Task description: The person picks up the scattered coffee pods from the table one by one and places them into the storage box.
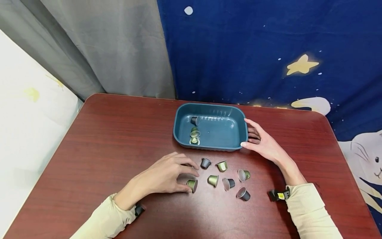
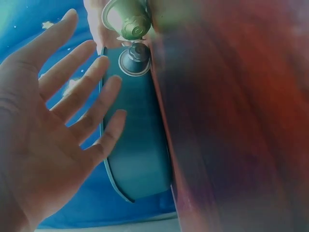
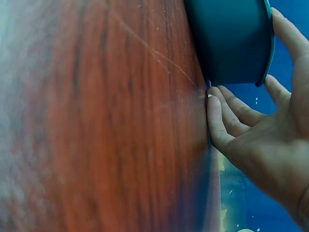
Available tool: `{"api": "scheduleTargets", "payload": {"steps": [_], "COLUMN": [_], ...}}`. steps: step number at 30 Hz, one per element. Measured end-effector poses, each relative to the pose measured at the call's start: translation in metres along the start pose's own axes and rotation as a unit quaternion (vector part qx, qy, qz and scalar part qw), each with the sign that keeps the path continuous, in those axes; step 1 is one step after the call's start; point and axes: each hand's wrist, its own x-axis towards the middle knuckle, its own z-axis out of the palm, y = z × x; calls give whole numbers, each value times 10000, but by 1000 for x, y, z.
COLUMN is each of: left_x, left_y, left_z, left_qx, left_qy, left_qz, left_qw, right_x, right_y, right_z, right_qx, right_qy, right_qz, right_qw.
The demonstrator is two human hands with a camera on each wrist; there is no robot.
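Coffee capsules, some green and some dark grey, lie in a loose group on the table in the head view. My left hand, fingers spread, hovers at the group's left side. Its thumb is right beside a green capsule, and a dark capsule lies past its fingertips. Behind them stands a teal plastic basin with several capsules in its left part, including a dark one. My right hand touches the basin's right end, thumb at the near corner and index finger farther back along the rim.
More capsules lie right of the left hand, among them a green one and a dark one. The reddish-brown wooden table ends behind the basin at a grey curtain and a blue patterned curtain.
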Motion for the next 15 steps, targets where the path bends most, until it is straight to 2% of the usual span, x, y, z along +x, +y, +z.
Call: {"api": "scheduleTargets", "payload": {"steps": [9, 15], "left_x": [-2, -3], "left_y": [3, 4], "left_z": [2, 4], "left_qx": [68, 80], "left_qy": [-653, -925], "left_qz": [-434, -631], "left_qw": [9969, 9937], "right_x": [1, 0], "right_y": [1, 1], "right_z": [0, 0], "right_qx": [57, 12], "right_qy": [-8, 10], "right_qz": [-71, -43], "right_qw": [10000, 10000]}}
